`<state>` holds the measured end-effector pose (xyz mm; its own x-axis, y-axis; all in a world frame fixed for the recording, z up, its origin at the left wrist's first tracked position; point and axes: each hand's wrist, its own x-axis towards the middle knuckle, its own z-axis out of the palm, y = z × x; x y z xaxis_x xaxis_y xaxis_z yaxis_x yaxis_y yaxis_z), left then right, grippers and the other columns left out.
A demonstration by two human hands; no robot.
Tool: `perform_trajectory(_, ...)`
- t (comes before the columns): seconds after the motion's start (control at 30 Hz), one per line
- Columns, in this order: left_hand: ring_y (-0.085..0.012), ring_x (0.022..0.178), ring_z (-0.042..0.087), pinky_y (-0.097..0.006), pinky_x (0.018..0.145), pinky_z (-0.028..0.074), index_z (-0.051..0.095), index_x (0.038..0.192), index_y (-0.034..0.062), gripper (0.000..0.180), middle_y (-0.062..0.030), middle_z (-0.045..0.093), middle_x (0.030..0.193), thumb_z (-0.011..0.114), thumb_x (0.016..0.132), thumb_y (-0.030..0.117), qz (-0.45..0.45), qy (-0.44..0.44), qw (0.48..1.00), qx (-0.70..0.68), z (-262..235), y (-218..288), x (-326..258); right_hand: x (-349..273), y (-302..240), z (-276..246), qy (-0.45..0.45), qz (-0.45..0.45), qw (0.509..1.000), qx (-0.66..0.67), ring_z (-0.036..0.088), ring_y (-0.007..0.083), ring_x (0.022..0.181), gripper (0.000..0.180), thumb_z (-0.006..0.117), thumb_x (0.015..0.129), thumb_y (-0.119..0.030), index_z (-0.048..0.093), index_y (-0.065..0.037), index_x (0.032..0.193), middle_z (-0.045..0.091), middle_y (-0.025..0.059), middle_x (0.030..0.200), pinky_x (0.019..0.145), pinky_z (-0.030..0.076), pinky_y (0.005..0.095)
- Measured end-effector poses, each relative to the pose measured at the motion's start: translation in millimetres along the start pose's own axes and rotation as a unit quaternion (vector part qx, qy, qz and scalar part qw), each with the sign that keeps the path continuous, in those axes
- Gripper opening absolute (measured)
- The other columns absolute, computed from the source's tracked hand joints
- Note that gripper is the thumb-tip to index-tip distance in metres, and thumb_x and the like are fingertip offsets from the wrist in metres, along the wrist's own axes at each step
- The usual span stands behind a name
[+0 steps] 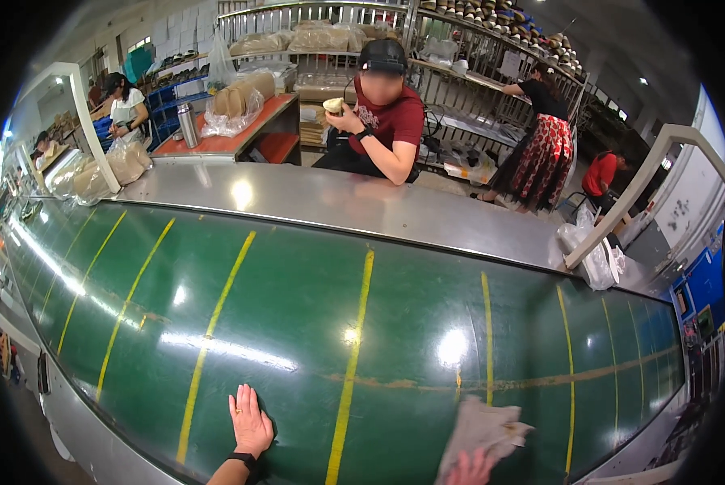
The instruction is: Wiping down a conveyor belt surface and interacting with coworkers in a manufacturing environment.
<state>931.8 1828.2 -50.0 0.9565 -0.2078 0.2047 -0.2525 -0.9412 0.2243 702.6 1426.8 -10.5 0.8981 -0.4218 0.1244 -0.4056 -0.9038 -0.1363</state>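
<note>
Your hands on the green conveyor belt (pixel 314 307)

Your left hand (pixel 250 423) lies flat on the belt, fingers released and spread, holding nothing. Your right hand (pixel 469 468), at the lower edge, has its fingers grasping a crumpled grey cloth (pixel 483 432) that rests on the belt between two yellow stripes.

I see a glossy green conveyor belt with yellow stripes (pixel 298 299), a steel side ledge (pixel 314 198) beyond, and metal storage racks (pixel 459 73) behind.
</note>
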Motion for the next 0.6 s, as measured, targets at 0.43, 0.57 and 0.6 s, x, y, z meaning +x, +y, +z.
perform_trajectory(0.43, -0.0359, 0.137, 0.024, -0.054, 0.114, 0.013, 0.036, 0.132, -0.0098, 0.062, -0.0227, 0.031, 0.142, 0.05, 0.077, 0.015, -0.002, -0.011, 1.0, 0.026, 15, -18, -5, -36, -249, 24, -0.15, -0.343, 0.898, 0.231, 0.031, 0.041, 0.13, 0.044, 0.063, 0.078, -0.031, 0.06, -0.022, 0.12, 0.04, 0.0081, 0.141, 0.103, 0.022, 0.0611)
perform_trajectory(0.57, -0.0354, 0.137, 0.025, -0.054, 0.113, 0.013, 0.036, 0.132, -0.0097, 0.061, -0.0224, 0.032, 0.142, 0.049, 0.077, 0.014, 0.007, 0.004, 0.999, 0.039, 17, -24, -4, -35, -252, 22, -0.169, -0.334, 0.893, 0.249, 0.028, 0.0414, 0.131, 0.045, 0.065, 0.076, -0.027, 0.06, -0.021, 0.12, 0.038, 0.0082, 0.143, 0.103, 0.021, 0.0615)
perform_trajectory(0.6, -0.0354, 0.137, 0.025, -0.054, 0.113, 0.013, 0.036, 0.132, -0.0097, 0.061, -0.0224, 0.032, 0.142, 0.049, 0.077, 0.014, 0.006, 0.002, 0.999, 0.041, 17, -24, -5, -36, -252, 22, -0.168, -0.332, 0.893, 0.253, 0.028, 0.0418, 0.131, 0.046, 0.065, 0.075, -0.026, 0.06, -0.021, 0.12, 0.038, 0.0085, 0.143, 0.104, 0.02, 0.0616)
